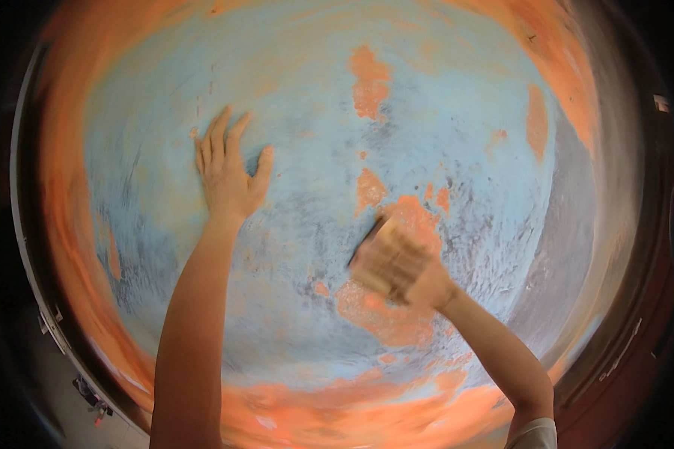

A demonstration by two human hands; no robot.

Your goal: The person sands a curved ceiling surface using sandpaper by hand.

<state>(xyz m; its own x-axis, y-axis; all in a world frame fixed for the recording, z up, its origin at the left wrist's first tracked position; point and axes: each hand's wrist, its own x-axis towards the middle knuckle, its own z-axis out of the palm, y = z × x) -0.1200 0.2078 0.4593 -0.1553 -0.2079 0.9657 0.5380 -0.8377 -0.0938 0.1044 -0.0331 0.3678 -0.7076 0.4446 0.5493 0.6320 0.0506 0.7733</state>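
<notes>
A broad panel [303, 224] fills the view, orange at its margins, with a worn light-blue and grey coat over its middle. My left hand [230, 168] rests on the blue coat, palm down with fingers apart, holding nothing. Lower and to the right, my right hand [421, 269] is blurred and grips a flat brownish block [385, 250], which looks like a sanding block. The block lies against the panel, over an orange patch [385, 320] with ragged edges. My right hand and the blur hide part of the block and of that patch.
Other orange patches [369, 84] show through the blue coat above my right hand. A smooth grey area [561, 236] borders it at the right. A pale curved edge [16, 185] runs along the left. Small unclear items [92, 395] lie on the floor at the lower left.
</notes>
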